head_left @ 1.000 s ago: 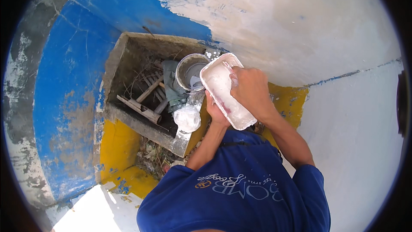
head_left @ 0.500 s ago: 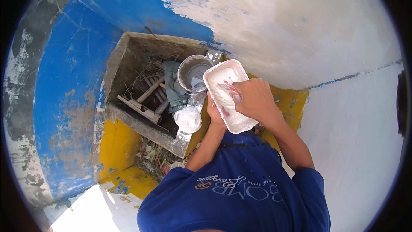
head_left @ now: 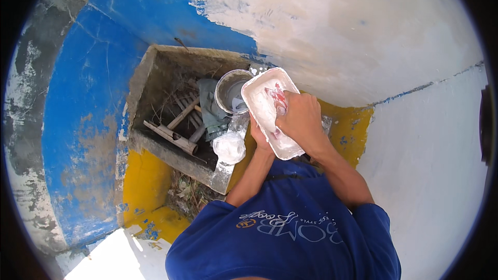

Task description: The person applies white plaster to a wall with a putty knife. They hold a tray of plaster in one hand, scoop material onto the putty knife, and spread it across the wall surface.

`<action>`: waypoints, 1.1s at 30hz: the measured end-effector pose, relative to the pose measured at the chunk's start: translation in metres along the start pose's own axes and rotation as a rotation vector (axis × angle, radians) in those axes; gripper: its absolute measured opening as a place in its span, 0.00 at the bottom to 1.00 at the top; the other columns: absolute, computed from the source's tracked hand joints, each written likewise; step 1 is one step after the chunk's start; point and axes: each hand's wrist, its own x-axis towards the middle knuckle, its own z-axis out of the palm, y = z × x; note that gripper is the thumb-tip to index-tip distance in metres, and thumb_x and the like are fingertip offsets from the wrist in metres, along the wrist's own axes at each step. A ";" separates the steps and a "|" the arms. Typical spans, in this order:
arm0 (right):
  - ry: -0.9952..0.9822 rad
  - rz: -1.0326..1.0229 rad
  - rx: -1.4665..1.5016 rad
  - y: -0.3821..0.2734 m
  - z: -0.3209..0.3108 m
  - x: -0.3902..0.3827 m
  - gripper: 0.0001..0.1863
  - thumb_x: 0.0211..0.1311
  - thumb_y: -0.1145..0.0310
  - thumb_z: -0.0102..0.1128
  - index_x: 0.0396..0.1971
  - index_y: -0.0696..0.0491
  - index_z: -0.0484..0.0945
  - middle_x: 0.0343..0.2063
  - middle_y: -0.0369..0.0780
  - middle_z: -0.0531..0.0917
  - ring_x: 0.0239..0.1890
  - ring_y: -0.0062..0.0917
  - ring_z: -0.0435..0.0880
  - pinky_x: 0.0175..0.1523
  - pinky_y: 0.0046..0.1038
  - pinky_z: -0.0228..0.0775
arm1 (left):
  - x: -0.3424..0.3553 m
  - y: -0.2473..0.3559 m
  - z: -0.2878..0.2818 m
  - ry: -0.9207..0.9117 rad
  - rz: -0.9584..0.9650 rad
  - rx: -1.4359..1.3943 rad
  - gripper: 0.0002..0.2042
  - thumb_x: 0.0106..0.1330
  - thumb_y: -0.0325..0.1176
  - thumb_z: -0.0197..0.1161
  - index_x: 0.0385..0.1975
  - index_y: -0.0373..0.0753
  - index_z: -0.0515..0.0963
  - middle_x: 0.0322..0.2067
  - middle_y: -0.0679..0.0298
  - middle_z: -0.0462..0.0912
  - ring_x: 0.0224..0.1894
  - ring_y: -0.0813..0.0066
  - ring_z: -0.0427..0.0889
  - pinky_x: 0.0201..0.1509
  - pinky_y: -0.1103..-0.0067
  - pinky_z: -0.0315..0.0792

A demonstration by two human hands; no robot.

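Observation:
A pale, caked oblong tray is tilted in front of my body, with thick white paste over its inside. My left hand grips it by the left side from below; the tray hides most of those fingers. Closed over the tray's right side, my right hand holds a red putty knife smeared with white. The knife dips into the paste, and its handle is mostly covered by my fingers. Just beyond the tray's left edge stands a round bucket with greyish contents.
A white plastic bundle sits on the ledge of a concrete box. Inside the box lie bamboo pieces, twigs and a dark green cloth. A blue wall rises at left, a partly whitened wall ahead.
My right hand and the putty knife have shifted slightly left and down, and more of the red shows. The tray has moved a little left and tilts somewhat differently.

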 end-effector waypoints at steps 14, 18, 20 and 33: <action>-0.041 -0.079 -0.008 -0.006 0.005 0.009 0.11 0.33 0.74 0.59 0.21 0.64 0.78 0.19 0.58 0.77 0.24 0.54 0.77 0.34 0.47 0.70 | -0.002 0.005 -0.009 -0.248 -0.103 -0.205 0.31 0.74 0.57 0.36 0.69 0.42 0.56 0.65 0.58 0.64 0.65 0.58 0.65 0.70 0.61 0.57; -0.017 -0.040 -0.040 -0.001 0.001 0.009 0.11 0.34 0.74 0.59 0.21 0.64 0.79 0.19 0.58 0.77 0.25 0.54 0.78 0.35 0.47 0.70 | -0.007 0.004 0.006 -0.081 -0.072 0.028 0.31 0.74 0.56 0.36 0.68 0.42 0.58 0.64 0.58 0.66 0.65 0.59 0.66 0.70 0.63 0.58; -0.044 -0.067 -0.046 -0.006 0.004 0.003 0.11 0.34 0.74 0.58 0.22 0.64 0.79 0.19 0.58 0.78 0.25 0.54 0.78 0.35 0.47 0.70 | -0.009 0.003 0.008 0.111 -0.071 0.113 0.30 0.74 0.56 0.35 0.68 0.41 0.57 0.64 0.58 0.65 0.65 0.59 0.66 0.69 0.63 0.58; 0.073 -0.117 -0.291 0.010 0.006 -0.004 0.08 0.41 0.73 0.60 0.24 0.59 0.81 0.18 0.50 0.80 0.22 0.44 0.82 0.29 0.41 0.72 | -0.016 -0.001 0.010 0.040 -0.066 0.079 0.31 0.74 0.56 0.36 0.68 0.41 0.57 0.63 0.58 0.67 0.63 0.60 0.68 0.68 0.65 0.61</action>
